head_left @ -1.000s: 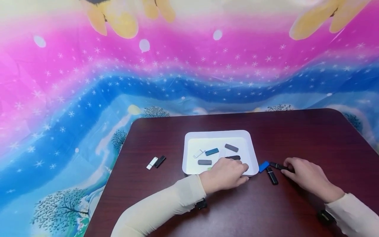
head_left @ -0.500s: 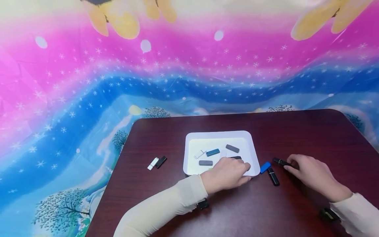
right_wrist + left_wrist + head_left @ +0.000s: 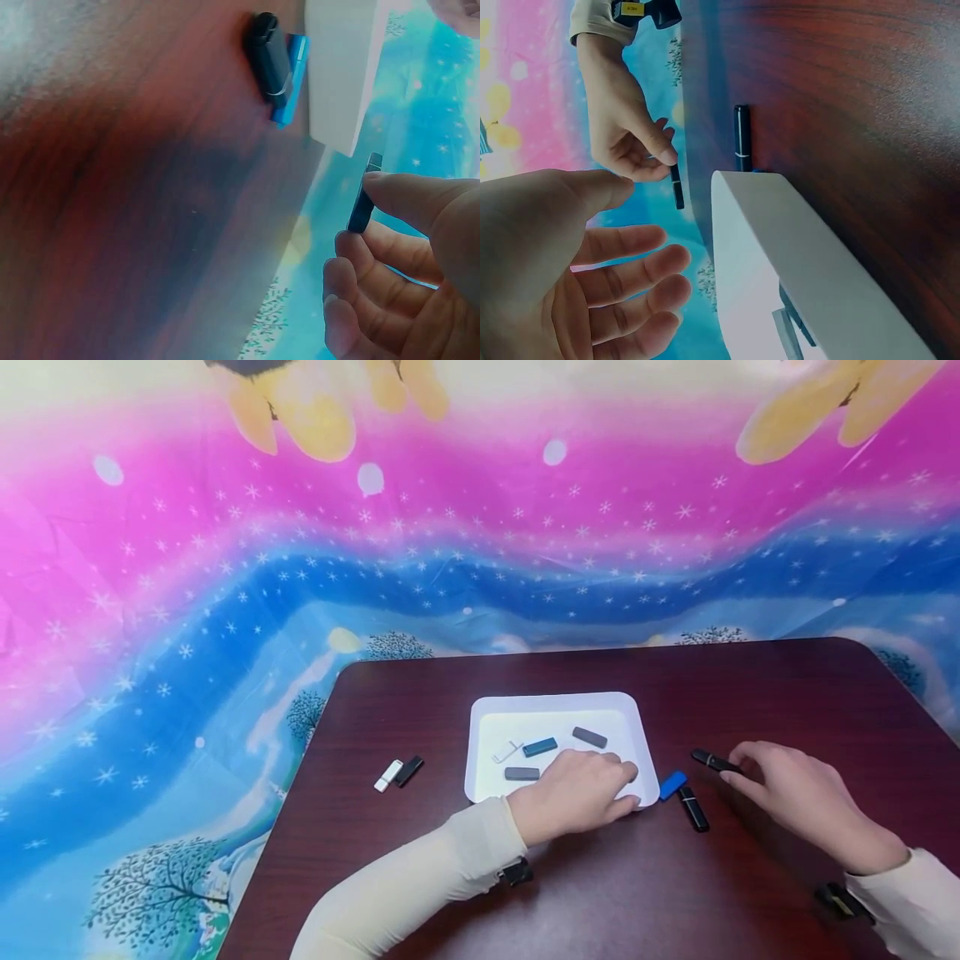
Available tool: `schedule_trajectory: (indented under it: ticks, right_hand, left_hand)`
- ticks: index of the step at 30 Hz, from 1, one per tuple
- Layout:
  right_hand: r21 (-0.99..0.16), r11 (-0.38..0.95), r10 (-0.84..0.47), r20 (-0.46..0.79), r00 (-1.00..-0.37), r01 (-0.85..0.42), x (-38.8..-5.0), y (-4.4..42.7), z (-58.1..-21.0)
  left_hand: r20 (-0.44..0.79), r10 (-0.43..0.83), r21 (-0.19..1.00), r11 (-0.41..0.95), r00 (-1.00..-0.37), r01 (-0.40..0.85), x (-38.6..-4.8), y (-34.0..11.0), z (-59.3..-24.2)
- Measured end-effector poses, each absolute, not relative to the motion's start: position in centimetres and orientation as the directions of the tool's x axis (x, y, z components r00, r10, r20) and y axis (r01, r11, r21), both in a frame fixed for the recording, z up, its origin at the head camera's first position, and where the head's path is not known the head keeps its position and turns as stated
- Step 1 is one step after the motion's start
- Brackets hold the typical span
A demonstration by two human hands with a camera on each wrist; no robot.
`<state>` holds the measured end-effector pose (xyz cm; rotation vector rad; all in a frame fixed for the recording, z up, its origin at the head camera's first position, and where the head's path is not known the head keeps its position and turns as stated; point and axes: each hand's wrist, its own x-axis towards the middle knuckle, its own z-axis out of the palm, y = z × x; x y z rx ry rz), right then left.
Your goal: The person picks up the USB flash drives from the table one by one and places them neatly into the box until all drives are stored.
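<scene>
My right hand [image 3: 806, 797] pinches a black USB stick [image 3: 711, 761] between thumb and fingers; in the right wrist view the stick [image 3: 362, 202] stands between thumb and fingertips. Over the front right part of the white tray [image 3: 480, 714] hovers my left hand [image 3: 577, 793], palm down, and in the left wrist view its relaxed fingers [image 3: 641, 281] hold nothing. A blue stick [image 3: 672, 786] lies by the tray's right corner, touching another black stick [image 3: 693, 810]. Inside the tray are a teal stick [image 3: 540, 747], grey sticks [image 3: 589, 737] and a white piece [image 3: 507, 752].
A white stick [image 3: 388, 775] and a black stick [image 3: 409, 771] lie side by side on the dark wooden table [image 3: 360, 860], left of the tray. Behind the table hangs a colourful patterned cloth [image 3: 450, 527].
My right hand has drawn the pinched black stick slightly up and away from the blue one. Above the tray, my left hand has shifted slightly, covering the black stick seen there before.
</scene>
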<state>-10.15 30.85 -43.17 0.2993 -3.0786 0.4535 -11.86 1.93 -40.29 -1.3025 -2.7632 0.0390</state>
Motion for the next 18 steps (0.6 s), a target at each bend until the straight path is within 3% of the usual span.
schedule_trajectory:
  ticks: [10,18]
  right_hand:
    - [-0.256,0.937,-0.211,0.124,-0.97,-0.237,-10.0,30.1,-41.9]
    - [-0.257,0.938,-0.211,0.113,-0.971,-0.233,-10.1,29.6,-41.4]
  left_hand:
    - [0.065,0.754,-0.069,0.656,-0.653,0.751,-12.1,1.4,-39.5]
    - [0.073,0.74,-0.058,0.672,-0.668,0.738,-12.3,0.6,-39.5]
